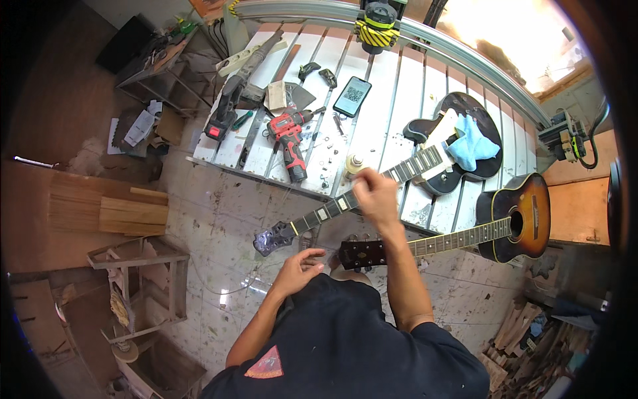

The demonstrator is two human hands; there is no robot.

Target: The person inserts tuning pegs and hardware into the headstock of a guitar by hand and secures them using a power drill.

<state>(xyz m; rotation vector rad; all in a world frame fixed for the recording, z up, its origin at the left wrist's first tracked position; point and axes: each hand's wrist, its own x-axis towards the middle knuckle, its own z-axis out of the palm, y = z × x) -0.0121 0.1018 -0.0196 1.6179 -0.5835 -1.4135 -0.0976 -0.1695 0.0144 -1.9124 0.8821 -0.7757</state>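
Observation:
A black electric guitar (490, 113) lies on the slatted worktable, its neck (340, 205) reaching past the front edge toward me. A light blue cloth (473, 147) is draped over its body. Above the neck is my right hand (376, 199), fingers curled together beside a small pale bottle (354, 164); what they hold, if anything, is hidden. My left hand (297, 271) is held low in front of my body, fingers stretched out, with nothing in it. Close by it is the dark headstock (362, 254) of a sunburst acoustic guitar (525, 219), which rests along the table's front edge.
On the table (372, 143) lie a red-black cordless drill (290, 139), a long dark power tool (232, 96), a phone (352, 97), two black clamps (318, 74) and several small hardware pieces. A machine head (377, 30) hangs at the back. Wooden frames (139, 279) stand at left.

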